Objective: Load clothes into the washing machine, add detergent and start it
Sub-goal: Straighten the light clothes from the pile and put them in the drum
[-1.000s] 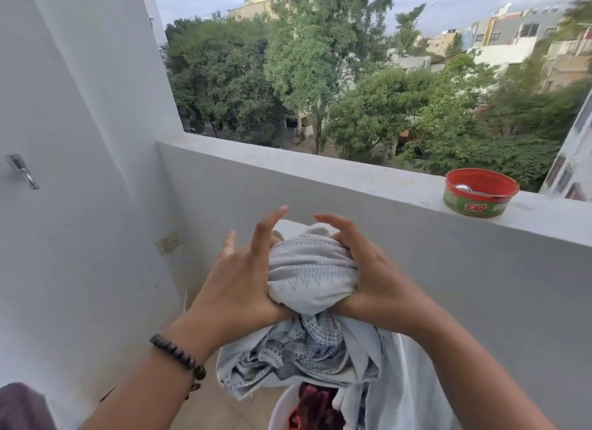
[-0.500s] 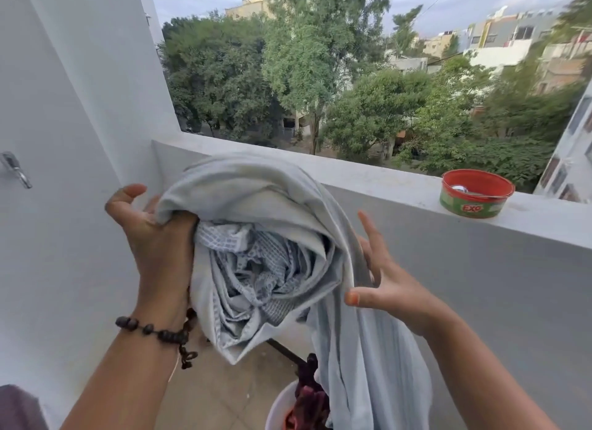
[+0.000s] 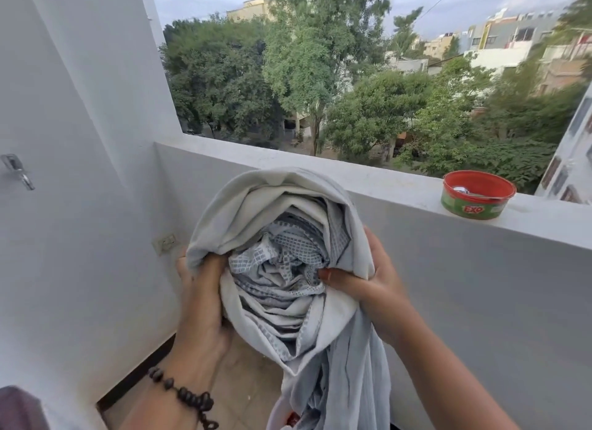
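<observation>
Both hands grip a bundled grey cloth [image 3: 282, 269] held up in front of the parapet [image 3: 400, 186]. The left hand [image 3: 200, 298] is clenched on its left edge, a bead bracelet [image 3: 182, 394] at the wrist; the right hand [image 3: 362, 276] pinches the right edge, thumb pressed into the folds. Both forearms angle upward. A red tub [image 3: 477, 195] sits on the parapet.

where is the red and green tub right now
In the head view, the tub sits far right on top of the balcony ledge, up and right of the cloth bundle held in both hands.
</observation>
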`<state>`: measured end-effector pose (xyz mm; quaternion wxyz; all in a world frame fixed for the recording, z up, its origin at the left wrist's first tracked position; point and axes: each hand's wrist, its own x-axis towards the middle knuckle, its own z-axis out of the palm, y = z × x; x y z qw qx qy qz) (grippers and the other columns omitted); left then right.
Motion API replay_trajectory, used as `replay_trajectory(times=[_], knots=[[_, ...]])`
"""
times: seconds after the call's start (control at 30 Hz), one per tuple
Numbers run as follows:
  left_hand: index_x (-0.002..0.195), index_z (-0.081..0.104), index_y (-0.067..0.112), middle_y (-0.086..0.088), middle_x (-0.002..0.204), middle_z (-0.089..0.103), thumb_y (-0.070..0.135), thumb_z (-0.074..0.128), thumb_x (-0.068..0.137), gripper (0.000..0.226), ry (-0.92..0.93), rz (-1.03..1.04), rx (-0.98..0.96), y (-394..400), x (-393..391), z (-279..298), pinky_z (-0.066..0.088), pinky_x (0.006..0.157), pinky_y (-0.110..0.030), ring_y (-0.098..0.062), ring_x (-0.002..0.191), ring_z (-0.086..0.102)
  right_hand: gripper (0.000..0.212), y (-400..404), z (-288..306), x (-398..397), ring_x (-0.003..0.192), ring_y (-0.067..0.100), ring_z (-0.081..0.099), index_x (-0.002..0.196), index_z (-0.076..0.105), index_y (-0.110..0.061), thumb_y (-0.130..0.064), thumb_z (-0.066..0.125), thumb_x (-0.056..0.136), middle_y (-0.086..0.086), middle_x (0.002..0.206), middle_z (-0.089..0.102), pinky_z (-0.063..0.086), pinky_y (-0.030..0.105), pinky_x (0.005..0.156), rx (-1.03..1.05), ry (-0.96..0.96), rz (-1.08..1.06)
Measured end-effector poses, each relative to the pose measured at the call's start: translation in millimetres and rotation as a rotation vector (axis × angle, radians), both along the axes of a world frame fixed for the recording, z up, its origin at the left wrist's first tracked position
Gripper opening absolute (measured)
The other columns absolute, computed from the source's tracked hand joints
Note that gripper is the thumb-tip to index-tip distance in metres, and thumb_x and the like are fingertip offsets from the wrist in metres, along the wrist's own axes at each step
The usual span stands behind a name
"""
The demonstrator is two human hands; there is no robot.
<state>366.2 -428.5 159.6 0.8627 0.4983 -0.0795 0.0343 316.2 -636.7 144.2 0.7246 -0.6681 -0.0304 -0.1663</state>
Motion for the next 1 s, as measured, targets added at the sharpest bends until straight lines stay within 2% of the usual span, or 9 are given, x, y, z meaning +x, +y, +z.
replay_trajectory(times=[0.13, 0.23, 0.37, 0.47, 0.53, 0.67, 0.77, 0.9, 1.0], knots=[[0.146, 0.038, 0.034, -0.007, 0.139, 0.057, 0.021, 0.082, 0.057, 0.099, 0.008, -0.144, 0.153, 25.6, -8.3, -10.5, 0.055, 0.091, -0.046, -0.027, 0.123, 0.060, 0.093, -9.7, 4.6, 1.4, 0.112, 0.015, 0.065, 0.136, 0.051, -0.033, -0.025, 0.089, 0.052, -0.007, 0.124, 0.067, 0.055, 0.042, 0.093, -0.055, -0.033, -0.045], [0.141, 0.017, 0.065, 0.021, 0.151, 0.037, 0.045, 0.098, 0.029, 0.140, -0.054, -0.284, 0.375, 45.0, -16.0, 3.2, 0.055, 0.093, -0.034, -0.005, 0.130, 0.051, 0.090, -14.5, 9.4, 0.7, 0.112, 0.005, 0.063, 0.130, 0.051, -0.046, -0.017, 0.087, 0.052, -0.013, 0.123, 0.066, 0.054, 0.026, 0.090, -0.187, -0.061, -0.073], [0.137, -0.016, 0.069, 0.039, 0.155, -0.009, 0.074, 0.084, 0.032, 0.145, -0.420, -0.207, 1.047, 44.5, -18.4, 32.1, 0.015, 0.122, -0.052, 0.008, 0.147, -0.001, 0.085, -10.2, 17.0, -3.0, 0.116, -0.006, 0.057, 0.122, 0.052, -0.057, -0.013, 0.087, 0.058, -0.028, 0.123, 0.061, 0.048, 0.018, 0.095, -0.443, -0.118, -0.065], [0.135, -0.038, 0.053, 0.038, 0.144, -0.039, 0.082, 0.074, 0.041, 0.149, -0.693, -0.164, 1.506, 29.4, -14.2, 42.0, -0.018, 0.115, -0.059, -0.001, 0.141, -0.036, 0.083, -3.6, 24.6, -6.8, 0.125, -0.004, 0.051, 0.132, 0.053, -0.040, -0.003, 0.084, 0.064, -0.024, 0.132, 0.057, 0.043, 0.023, 0.104, -0.639, -0.177, 0.023], [0.134, -0.042, 0.049, 0.034, 0.146, -0.037, 0.080, 0.075, 0.048, 0.149, -0.750, -0.214, 1.640, 21.1, -11.9, 43.7, -0.022, 0.112, -0.059, -0.004, 0.142, -0.035, 0.081, -0.8, 30.4, -10.4, 0.128, -0.004, 0.048, 0.136, 0.051, -0.031, -0.004, 0.083, 0.066, -0.019, 0.136, 0.055, 0.042, 0.023, 0.105, -0.746, -0.206, 0.082], [0.148, -0.004, 0.051, 0.027, 0.149, 0.025, 0.070, 0.073, 0.054, 0.123, -0.792, -0.118, 1.427, 12.7, -13.8, 33.1, 0.019, 0.120, -0.053, -0.001, 0.138, 0.033, 0.079, -0.7, 38.1, -17.9, 0.125, 0.001, 0.052, 0.135, 0.050, -0.030, -0.004, 0.080, 0.067, -0.021, 0.132, 0.055, 0.045, 0.032, 0.102, -0.787, -0.247, 0.089], [0.133, 0.031, 0.046, 0.023, 0.126, 0.054, 0.054, 0.077, 0.056, 0.090, -0.756, 0.024, 1.158, 6.6, -17.1, 24.1, 0.051, 0.091, -0.029, 0.002, 0.110, 0.057, 0.090, -1.6, 43.4, -20.7, 0.122, 0.007, 0.054, 0.138, 0.038, -0.044, -0.008, 0.079, 0.067, -0.020, 0.130, 0.055, 0.046, 0.041, 0.100, -0.767, -0.209, 0.097], [0.119, 0.039, 0.029, 0.038, 0.110, 0.055, 0.047, 0.073, 0.056, 0.073, -0.680, 0.141, 0.915, -0.8, -16.0, 26.1, 0.044, 0.071, -0.003, 0.012, 0.092, 0.060, 0.107, -13.7, 48.0, -23.4, 0.125, 0.005, 0.052, 0.145, 0.020, -0.054, -0.022, 0.086, 0.068, -0.014, 0.136, 0.048, 0.044, 0.034, 0.103, -0.637, -0.133, 0.190], [0.114, 0.040, 0.011, 0.042, 0.101, 0.053, 0.043, 0.071, 0.054, 0.075, -0.644, 0.225, 0.745, 3.0, -9.2, 32.6, 0.041, 0.069, -0.004, 0.014, 0.084, 0.057, 0.119, -26.6, 43.1, -24.1, 0.137, 0.001, 0.039, 0.144, 0.009, -0.061, -0.052, 0.088, 0.056, -0.016, 0.148, 0.038, 0.033, 0.040, 0.115, -0.555, -0.066, 0.174]])
